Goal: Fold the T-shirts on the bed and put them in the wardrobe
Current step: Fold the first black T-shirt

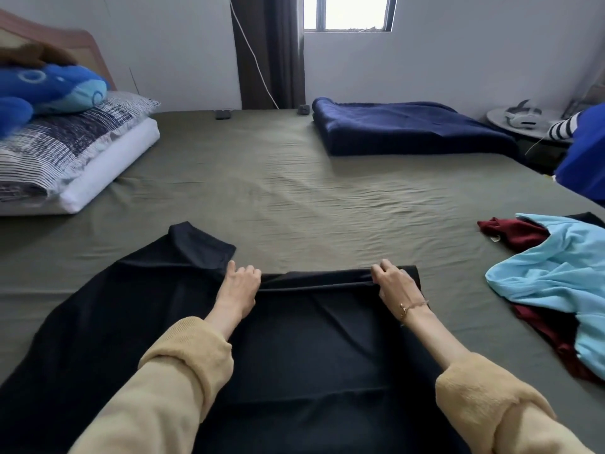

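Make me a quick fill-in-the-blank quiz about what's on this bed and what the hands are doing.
1. Both hands, left hand and right hand, pinch the far edge of the ____ shirt.
2. The light blue shirt lies partly over a ____ garment.
3. The folded blanket near the window is navy ____.
4. The right wrist wears a ____.

Missing words: black; dark red; blue; bracelet

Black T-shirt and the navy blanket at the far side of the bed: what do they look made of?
Black T-shirt: thin, smooth knit fabric with a faint sheen, draping in soft folds; the fibre cannot be told. Navy blanket: thick, matte and fuzzy, probably fleece or plush.
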`<state>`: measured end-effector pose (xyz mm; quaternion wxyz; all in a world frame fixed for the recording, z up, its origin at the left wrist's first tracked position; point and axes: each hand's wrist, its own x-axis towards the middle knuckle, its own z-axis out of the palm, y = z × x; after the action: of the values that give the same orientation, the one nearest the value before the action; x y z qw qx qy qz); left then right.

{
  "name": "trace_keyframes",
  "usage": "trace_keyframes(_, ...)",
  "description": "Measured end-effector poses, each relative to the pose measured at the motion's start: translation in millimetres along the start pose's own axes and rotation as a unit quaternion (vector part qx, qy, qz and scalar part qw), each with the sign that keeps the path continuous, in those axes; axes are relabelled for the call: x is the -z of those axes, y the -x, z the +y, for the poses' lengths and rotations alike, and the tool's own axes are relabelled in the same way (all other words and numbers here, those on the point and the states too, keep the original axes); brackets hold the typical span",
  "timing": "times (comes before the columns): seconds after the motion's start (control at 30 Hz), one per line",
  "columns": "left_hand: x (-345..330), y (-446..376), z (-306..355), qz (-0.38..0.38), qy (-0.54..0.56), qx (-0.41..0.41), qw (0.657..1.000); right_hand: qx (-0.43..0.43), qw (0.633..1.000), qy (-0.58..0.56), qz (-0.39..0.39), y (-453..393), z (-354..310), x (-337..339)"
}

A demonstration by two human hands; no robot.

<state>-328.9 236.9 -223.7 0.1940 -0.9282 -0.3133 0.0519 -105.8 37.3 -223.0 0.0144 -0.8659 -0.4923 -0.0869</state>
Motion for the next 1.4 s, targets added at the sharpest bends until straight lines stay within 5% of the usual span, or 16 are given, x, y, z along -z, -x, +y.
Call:
trace_keyframes(0.63,29.7,121.2,21.5,-0.109,0.018,-0.051,0.993,-0.037,0.997,-0.043,-0.05,135.0,-3.1,32.1)
trace_keyframes(0.9,34.3,145.4,35.2,-0.094,0.032,-0.037,0.994,-0.047,0.996,0.017,-0.068,154.7,-7.4,36.8)
trace_keyframes(1.13,48.1,154.8,63.8,-0.036,0.127,-0.092,0.987,-0.027,0.995,-0.014,-0.094,156.3,-23.7,32.6)
trace_keyframes(1.4,49.5,149.9,74.3,-0.05,0.254,-0.049,0.965,-0.078,0.996,-0.011,-0.052,152.6,-25.6,30.1)
